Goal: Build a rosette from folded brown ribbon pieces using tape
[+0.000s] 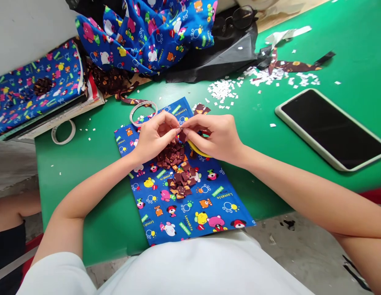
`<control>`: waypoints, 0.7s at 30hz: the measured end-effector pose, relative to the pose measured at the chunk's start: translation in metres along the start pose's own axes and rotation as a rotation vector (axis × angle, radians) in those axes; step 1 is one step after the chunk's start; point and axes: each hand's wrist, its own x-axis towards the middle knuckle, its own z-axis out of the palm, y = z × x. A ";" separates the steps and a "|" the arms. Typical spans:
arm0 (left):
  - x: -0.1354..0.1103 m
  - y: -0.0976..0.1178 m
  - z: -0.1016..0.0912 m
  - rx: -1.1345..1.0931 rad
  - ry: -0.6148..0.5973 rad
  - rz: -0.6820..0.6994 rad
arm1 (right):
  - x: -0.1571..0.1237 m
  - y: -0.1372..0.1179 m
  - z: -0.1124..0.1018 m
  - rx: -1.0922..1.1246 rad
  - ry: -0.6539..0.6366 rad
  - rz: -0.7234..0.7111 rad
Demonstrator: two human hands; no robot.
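My left hand (155,137) and my right hand (219,135) meet fingertip to fingertip, both closed in a pinch on a small brown fabric scrap mostly hidden by the fingers. Below them, a pile of brown and orange cut scraps (180,180) lies on a blue cartoon-print cloth (190,217). A yellow curved handle-like thing (198,151) shows partly under my right hand; the rest of it is hidden. Just beyond my left hand, a white ring (144,112), like a tape roll, rests at the cloth's upper edge. More brown pieces (201,109) lie behind my right hand.
A phone (334,129) lies at the right of the green table (264,184). White paper bits (223,90) are scattered at the back, near bunched blue cloth (147,37) and glasses (242,17). Cloth-covered books (39,88) and another ring (63,132) are at left.
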 end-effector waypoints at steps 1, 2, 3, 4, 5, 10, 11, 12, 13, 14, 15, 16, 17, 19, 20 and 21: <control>0.000 0.000 0.000 0.002 0.001 0.005 | 0.000 0.000 0.000 0.022 0.003 -0.005; 0.000 0.000 0.000 0.006 0.003 0.010 | 0.000 0.000 0.000 0.039 0.005 -0.008; 0.000 0.000 0.000 0.011 0.004 0.016 | 0.000 0.000 0.000 0.052 0.008 -0.006; -0.001 0.000 0.000 0.018 0.005 0.022 | 0.000 0.000 0.000 0.064 0.009 0.003; -0.001 0.000 0.000 0.027 0.006 0.027 | 0.000 0.000 0.000 0.080 0.009 0.015; -0.001 0.002 -0.001 0.228 0.018 0.071 | 0.001 0.003 0.000 0.205 0.008 0.077; -0.001 0.003 -0.001 0.308 0.014 0.105 | 0.001 0.003 0.000 0.224 0.011 0.087; 0.000 0.004 -0.002 0.382 0.005 0.143 | 0.000 0.003 0.000 0.242 0.012 0.097; 0.000 0.005 -0.002 0.438 -0.009 0.177 | 0.000 0.003 0.000 0.256 0.011 0.107; 0.000 0.006 -0.003 0.467 -0.027 0.198 | 0.000 0.003 0.000 0.266 0.010 0.115; 0.000 0.006 -0.003 0.471 -0.044 0.203 | 0.000 0.002 0.000 0.271 0.010 0.121; 0.001 0.007 -0.003 0.455 -0.057 0.194 | 0.000 0.002 0.000 0.271 0.012 0.122; 0.001 0.007 -0.003 0.429 -0.068 0.178 | 0.001 0.002 0.000 0.262 0.013 0.119; 0.000 0.006 -0.004 0.387 -0.083 0.150 | 0.001 0.001 -0.001 0.197 0.019 0.089; 0.000 0.006 -0.004 0.377 -0.088 0.143 | 0.002 0.001 -0.002 0.137 0.016 0.065; 0.000 0.006 -0.004 0.374 -0.093 0.140 | 0.002 0.002 -0.002 0.063 0.007 0.038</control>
